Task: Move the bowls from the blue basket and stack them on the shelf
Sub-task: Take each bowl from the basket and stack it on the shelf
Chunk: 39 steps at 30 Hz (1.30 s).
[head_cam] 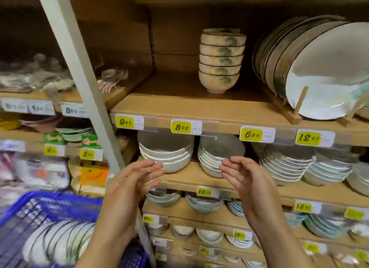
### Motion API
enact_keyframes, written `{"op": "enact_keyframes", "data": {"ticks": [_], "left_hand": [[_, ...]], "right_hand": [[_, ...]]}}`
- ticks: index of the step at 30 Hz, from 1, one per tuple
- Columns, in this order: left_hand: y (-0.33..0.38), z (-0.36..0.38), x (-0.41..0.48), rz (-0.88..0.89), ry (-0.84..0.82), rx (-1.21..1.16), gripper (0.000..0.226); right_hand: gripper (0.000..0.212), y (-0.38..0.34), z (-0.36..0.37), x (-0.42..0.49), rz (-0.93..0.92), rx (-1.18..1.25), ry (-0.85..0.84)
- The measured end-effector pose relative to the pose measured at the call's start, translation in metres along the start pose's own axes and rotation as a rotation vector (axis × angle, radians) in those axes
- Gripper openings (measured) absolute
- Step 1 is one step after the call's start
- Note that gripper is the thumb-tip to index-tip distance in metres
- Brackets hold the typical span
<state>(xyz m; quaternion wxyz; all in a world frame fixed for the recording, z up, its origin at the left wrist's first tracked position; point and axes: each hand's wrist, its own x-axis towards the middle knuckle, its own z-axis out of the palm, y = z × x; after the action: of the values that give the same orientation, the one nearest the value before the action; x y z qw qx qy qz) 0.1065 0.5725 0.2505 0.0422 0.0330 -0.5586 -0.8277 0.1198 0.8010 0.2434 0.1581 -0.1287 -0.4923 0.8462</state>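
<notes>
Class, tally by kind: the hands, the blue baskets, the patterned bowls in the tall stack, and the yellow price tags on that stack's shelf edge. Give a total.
Hands: 2 (left hand, right hand)
Blue basket: 1
Patterned bowls in the tall stack: 5
Yellow price tags on the shelf edge: 4
Total: 12

Bowl stack (pixel 219 60) on shelf (pixel 199 105); left hand (pixel 127 185), right hand (pixel 247 181) empty below shelf; blue basket (pixel 50 205) lower left.

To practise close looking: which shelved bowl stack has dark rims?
The green-patterned stack on the upper shelf, left of the plates; lower stacks show pale rims.
</notes>
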Motion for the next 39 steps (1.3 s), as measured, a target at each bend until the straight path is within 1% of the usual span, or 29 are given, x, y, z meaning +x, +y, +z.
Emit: {"op": "enact_keyframes", "data": {"ticks": [6, 14, 16, 20, 25, 29, 34, 39], "left_hand": [[-0.005, -0.05, -0.061, -0.021, 0.206, 0.07, 0.028], [0.018, -0.162, -0.128, -0.007, 0.452, 0.101, 0.029], [0.026, -0.197, -0.142, 0.0, 0.508, 0.096, 0.028], [0.043, -0.267, -0.164, -0.035, 0.599, 0.086, 0.027], [0.061, -0.347, -0.182, -0.105, 0.627, 0.086, 0.026], [0.067, -0.396, -0.176, -0.162, 0.628, 0.09, 0.027], [0.057, -0.432, -0.155, -0.255, 0.575, 0.14, 0.025], [0.044, -0.447, -0.113, -0.337, 0.538, 0.18, 0.025]], "right_hand": [[0.028, 0.038, 0.011, -0.043, 0.196, -0.09, -0.167], [0.026, 0.107, 0.079, -0.117, 0.372, -0.26, -0.389], [0.024, 0.129, 0.1, -0.136, 0.392, -0.303, -0.425], [0.023, 0.174, 0.145, -0.173, 0.44, -0.361, -0.438], [0.023, 0.232, 0.194, -0.209, 0.454, -0.401, -0.446], [0.02, 0.269, 0.22, -0.216, 0.483, -0.472, -0.408], [0.019, 0.305, 0.232, -0.209, 0.533, -0.575, -0.367], [0.02, 0.336, 0.237, -0.183, 0.561, -0.636, -0.312]]}}
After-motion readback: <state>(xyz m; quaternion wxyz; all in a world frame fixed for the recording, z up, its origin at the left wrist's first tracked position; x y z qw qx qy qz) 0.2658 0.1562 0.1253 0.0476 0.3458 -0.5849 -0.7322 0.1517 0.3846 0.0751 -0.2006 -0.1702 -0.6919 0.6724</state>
